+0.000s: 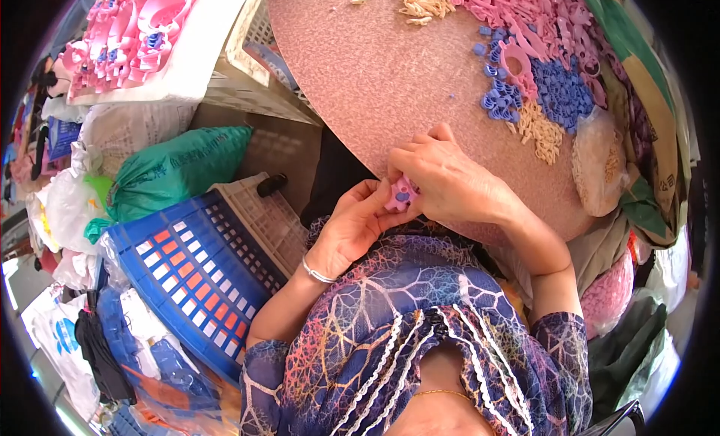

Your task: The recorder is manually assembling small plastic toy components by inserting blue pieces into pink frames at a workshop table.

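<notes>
My left hand (356, 222) pinches a small pink plastic piece (401, 195) with a scalloped edge and a blue part at its middle. Over the same piece, my right hand (444, 177) has its fingers bent and pressed against it, partly covering it. Both hands are at the near edge of a round, speckled pinkish table (375, 76). To the right on the table lie a heap of small blue plastic parts (564, 94), a pile of cream pegs (538, 132) and a larger heap of pink plastic parts (536, 23).
More cream pegs (425, 7) lie at the table's far side. A clear plastic bag (596, 166) rests at its right edge. Left are a white surface (184, 76) bearing pink pieces, a green sack (180, 169) and a blue slotted basket (161, 241).
</notes>
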A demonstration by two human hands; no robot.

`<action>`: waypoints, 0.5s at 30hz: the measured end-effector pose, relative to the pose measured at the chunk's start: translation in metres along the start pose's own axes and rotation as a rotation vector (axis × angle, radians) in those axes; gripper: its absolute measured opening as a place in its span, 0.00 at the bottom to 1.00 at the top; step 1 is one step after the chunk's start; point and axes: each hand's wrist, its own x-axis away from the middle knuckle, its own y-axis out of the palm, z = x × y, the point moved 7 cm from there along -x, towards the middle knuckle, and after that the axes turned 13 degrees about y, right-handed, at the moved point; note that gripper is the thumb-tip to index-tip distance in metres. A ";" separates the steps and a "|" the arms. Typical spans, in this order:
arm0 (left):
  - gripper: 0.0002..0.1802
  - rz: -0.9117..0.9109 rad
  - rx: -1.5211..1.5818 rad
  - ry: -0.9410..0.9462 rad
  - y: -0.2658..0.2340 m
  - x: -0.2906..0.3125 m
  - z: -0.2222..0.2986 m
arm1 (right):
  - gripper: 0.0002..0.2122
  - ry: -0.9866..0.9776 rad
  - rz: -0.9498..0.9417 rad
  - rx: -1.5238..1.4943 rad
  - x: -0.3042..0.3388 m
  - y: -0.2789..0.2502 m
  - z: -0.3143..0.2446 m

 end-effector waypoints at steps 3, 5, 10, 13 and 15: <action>0.12 -0.006 0.024 -0.002 0.013 0.006 0.003 | 0.14 -0.007 -0.038 -0.027 0.001 -0.002 -0.002; 0.12 0.002 0.033 0.007 0.015 0.008 0.004 | 0.14 -0.032 -0.032 -0.025 0.005 -0.006 -0.007; 0.14 0.057 -0.203 0.043 0.007 0.012 0.005 | 0.13 -0.032 -0.018 -0.067 0.014 -0.015 -0.012; 0.18 -0.033 -0.499 0.223 0.019 0.023 0.026 | 0.11 -0.099 0.111 -0.138 0.024 -0.024 -0.020; 0.21 -0.123 -0.771 0.628 0.044 0.033 0.053 | 0.12 -0.144 0.235 -0.095 0.031 -0.024 -0.022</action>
